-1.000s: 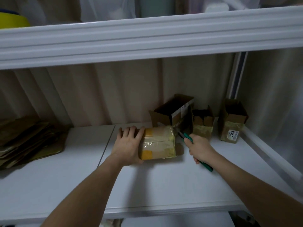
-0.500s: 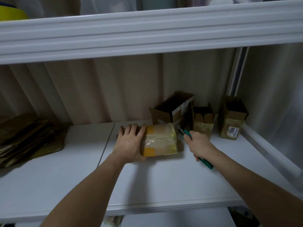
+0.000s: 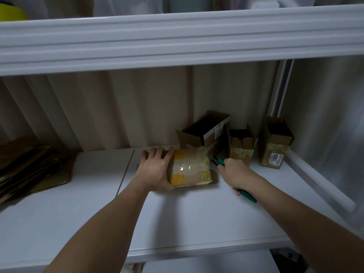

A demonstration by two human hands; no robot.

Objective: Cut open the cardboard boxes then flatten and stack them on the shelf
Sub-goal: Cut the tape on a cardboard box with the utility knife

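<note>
A yellow object (image 3: 11, 11) sits on the upper shelf's far left, beside pale plastic wrapping (image 3: 128, 5).

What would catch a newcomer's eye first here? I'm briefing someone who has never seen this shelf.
Probably the taped box in the middle of the white shelf, gripped by the left hand while the right hand holds a green-handled cutter at its right end. Next, three opened boxes stand behind it on the right, and a pile of flattened cardboard lies far left.
</note>
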